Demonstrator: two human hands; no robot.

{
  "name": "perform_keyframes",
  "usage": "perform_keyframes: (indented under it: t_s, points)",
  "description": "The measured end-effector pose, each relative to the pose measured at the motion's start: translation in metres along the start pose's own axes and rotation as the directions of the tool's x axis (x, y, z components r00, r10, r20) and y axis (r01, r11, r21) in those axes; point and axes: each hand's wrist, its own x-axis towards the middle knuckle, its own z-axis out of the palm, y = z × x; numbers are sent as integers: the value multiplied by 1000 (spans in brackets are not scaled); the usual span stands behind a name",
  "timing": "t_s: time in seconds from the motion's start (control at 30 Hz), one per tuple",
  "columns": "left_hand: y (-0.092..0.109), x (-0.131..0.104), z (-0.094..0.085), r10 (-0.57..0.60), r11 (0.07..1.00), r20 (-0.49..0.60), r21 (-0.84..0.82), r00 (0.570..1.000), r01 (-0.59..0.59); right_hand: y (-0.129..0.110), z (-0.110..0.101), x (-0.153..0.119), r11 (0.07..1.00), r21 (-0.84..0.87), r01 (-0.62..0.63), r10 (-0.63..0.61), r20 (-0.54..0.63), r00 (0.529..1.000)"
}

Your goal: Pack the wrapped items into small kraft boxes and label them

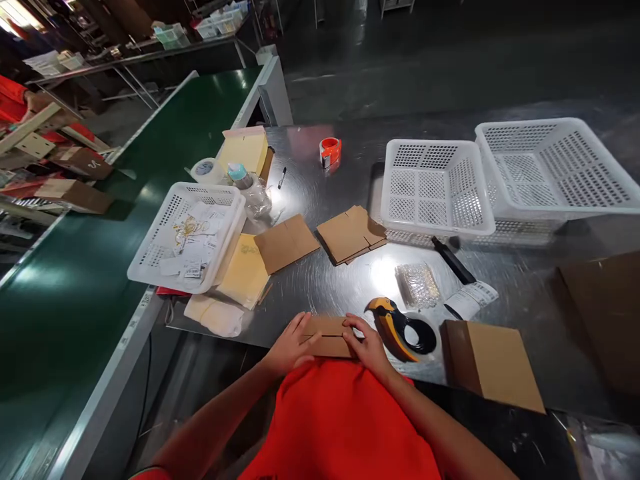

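box: small flat cardboard box (pixel 330 336), bottom centre of frame, at table edge against my red shirt
left hand (pixel 290 345): fingers wrapped over box's left end, gripping it
right hand (pixel 369 344): fingers pressed on box's right end, gripping it
tape dispenser (pixel 400 327): just right of my right hand
closed carton (pixel 493 363): lower right

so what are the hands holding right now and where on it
Both hands hold a small cardboard box at the table's near edge: the left hand grips its left end, the right hand its right end.
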Motion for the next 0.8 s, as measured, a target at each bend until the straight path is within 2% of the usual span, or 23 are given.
perform_keyframes:
  t_s: [0.1,0.2,0.27,0.37,0.47,0.57,0.73,0.8]
  points:
    - [-9,0,-6,44,999,-14,-14,999,-44,-13,-4,4,955,-252,158,-121,159,980]
    - [-12,0,-8,92,994,-46,-51,995,-94,-23,-10,9,832,-362,420,-275,388,880]
    - [-14,0,-8,104,993,-47,-48,993,-107,-26,-12,10,766,-388,513,-316,467,826]
    - [-17,-2,-7,135,990,-28,50,990,-133,-19,-12,10,672,-441,595,-393,468,791]
    - [-23,-4,-4,236,954,-36,201,971,-224,-3,-7,8,579,-466,669,-531,408,743]
    - [-27,-5,1,297,925,-74,269,952,-267,11,-1,8,541,-473,695,-615,341,711]
    - [-27,-5,1,319,919,-109,281,942,-278,2,-2,10,541,-451,710,-639,329,695]
    - [-28,-4,-1,337,911,-115,290,934,-293,-4,-12,4,558,-480,676,-606,321,728]
